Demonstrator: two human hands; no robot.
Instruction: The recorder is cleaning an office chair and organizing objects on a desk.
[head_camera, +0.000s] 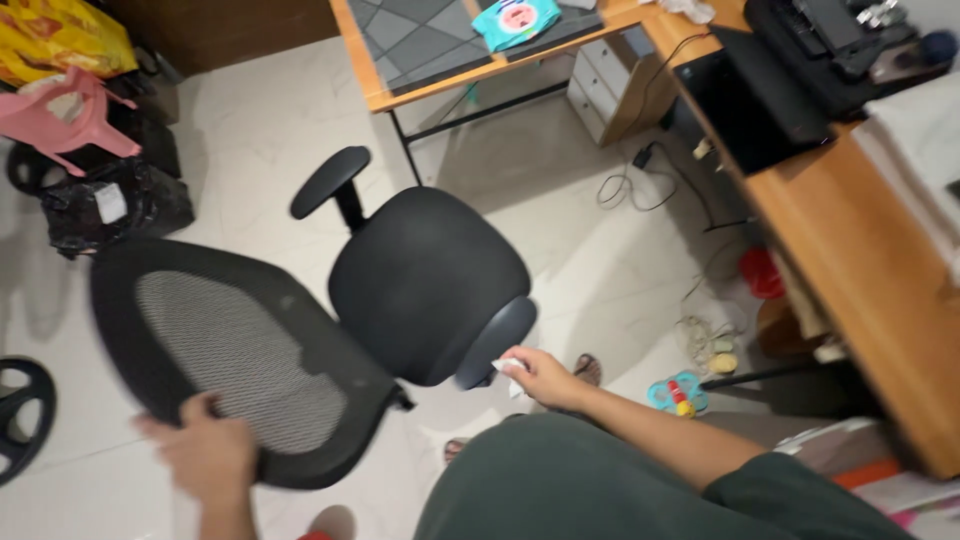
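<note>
At far left, on the pale tiled floor (250, 110): pink plastic stool (70, 115) lying tipped over black bags (110, 205), set close to the wall and well apart from the hands. Below, at the picture edge: black spoked part (20, 415), only partly in view, kind not determinable.

Low left: left hand (205, 455), motion-blurred, fingers curled over the bottom rim of the mesh backrest (230, 360). Grips the solid frame rather than the mesh, probably for a firm hold and to stop the swivel chair from turning under pressure from the other side. Backrest tilted back toward the camera, face up in this view.

Centre: black seat cushion (430, 280) standing on the floor between the two desks. Far armrest (330, 180) beyond it, untouched. Near armrest (497, 340) at the seat's right edge.

Right of centre: right hand (545, 378), closed around a small white wipe (510, 366), fingertips pressing it to the end of the near armrest. Wipe bunched, likely to follow the curved pad.

Top centre, on the wooden desk (430, 85): blue pack of wipes (515, 20), lying flat, well apart from both hands.

Right: second desk (850, 250) carrying black equipment (830, 50); beneath it, loose cables (640, 185) and a small coloured toy (678, 392) on the floor.
</note>
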